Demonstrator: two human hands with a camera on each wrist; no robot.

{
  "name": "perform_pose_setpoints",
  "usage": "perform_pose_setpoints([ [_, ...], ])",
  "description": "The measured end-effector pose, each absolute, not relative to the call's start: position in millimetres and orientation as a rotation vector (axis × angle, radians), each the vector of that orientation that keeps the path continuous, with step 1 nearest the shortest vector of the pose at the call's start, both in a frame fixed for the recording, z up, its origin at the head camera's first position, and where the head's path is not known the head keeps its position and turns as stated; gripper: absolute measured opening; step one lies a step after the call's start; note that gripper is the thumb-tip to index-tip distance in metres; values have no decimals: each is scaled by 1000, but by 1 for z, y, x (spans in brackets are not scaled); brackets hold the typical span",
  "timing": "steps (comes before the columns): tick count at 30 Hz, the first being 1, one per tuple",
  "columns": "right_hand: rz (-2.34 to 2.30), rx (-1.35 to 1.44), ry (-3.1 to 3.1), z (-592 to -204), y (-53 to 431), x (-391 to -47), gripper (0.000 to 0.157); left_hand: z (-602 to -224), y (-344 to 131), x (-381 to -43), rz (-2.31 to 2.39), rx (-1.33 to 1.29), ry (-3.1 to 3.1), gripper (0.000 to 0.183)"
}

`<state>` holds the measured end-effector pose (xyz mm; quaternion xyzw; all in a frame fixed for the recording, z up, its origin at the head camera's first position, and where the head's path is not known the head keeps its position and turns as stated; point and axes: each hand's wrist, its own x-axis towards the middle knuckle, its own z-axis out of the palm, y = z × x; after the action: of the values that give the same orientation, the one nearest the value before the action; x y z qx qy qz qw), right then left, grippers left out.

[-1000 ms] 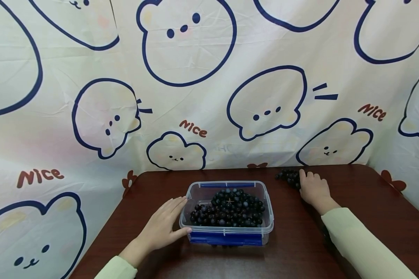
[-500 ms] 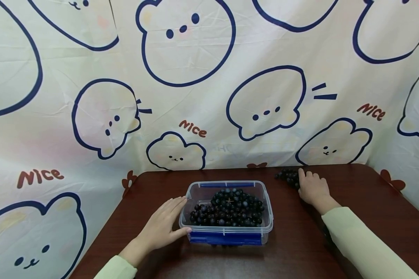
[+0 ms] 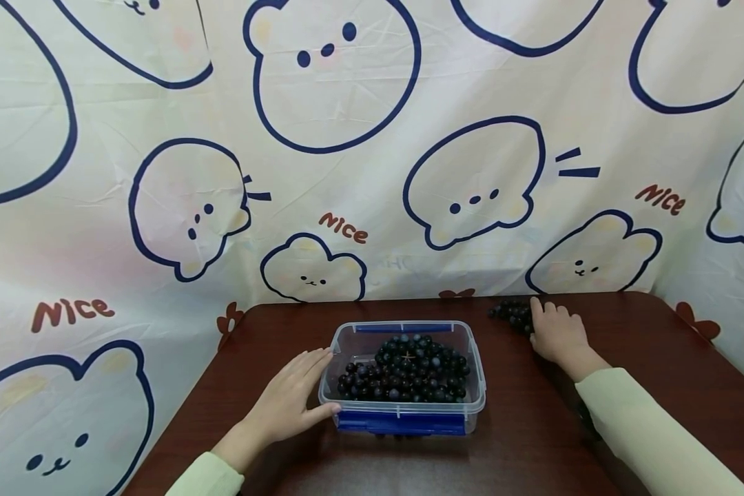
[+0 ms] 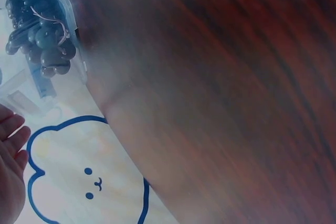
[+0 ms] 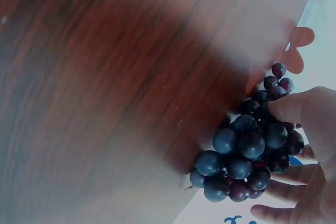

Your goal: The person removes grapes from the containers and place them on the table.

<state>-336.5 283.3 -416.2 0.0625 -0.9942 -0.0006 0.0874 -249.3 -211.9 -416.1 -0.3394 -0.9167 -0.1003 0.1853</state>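
Black grapes (image 3: 409,372) fill much of a clear plastic container (image 3: 485,393) with blue latches. My left hand (image 3: 290,398) lies along its left side, fingers nearly straight, with fingertips and thumb right at the rim. In the left wrist view, that hand (image 4: 11,166) shows only at the edge, below the grapes (image 4: 47,40) inside the container. At the far right of the table, my right hand (image 3: 559,335) holds a separate bunch of grapes (image 3: 512,315). The right wrist view shows the thumb over this bunch (image 5: 244,145) and the other fingers beyond it.
The dark brown wooden table (image 3: 521,441) reaches back to a white curtain (image 3: 384,275) printed with cartoon bears. The bunch on the right lies close to the table's back edge, behind and to the right of the container.
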Motion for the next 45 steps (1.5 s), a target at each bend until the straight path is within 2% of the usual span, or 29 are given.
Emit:
perform_pose_setpoints([
  [15, -26, 232, -2907, -409, 280, -333, 75, -419, -213, -250, -245, -958, -2562, 78],
  [33, -20, 301, -2751, -388, 268, -325, 71, -419, -214, -251, -232, -984, -2538, 78],
  [45, -19, 497, -2526, -371, 241, -315, 69, -418, -214, -251, -231, -978, -2548, 78],
])
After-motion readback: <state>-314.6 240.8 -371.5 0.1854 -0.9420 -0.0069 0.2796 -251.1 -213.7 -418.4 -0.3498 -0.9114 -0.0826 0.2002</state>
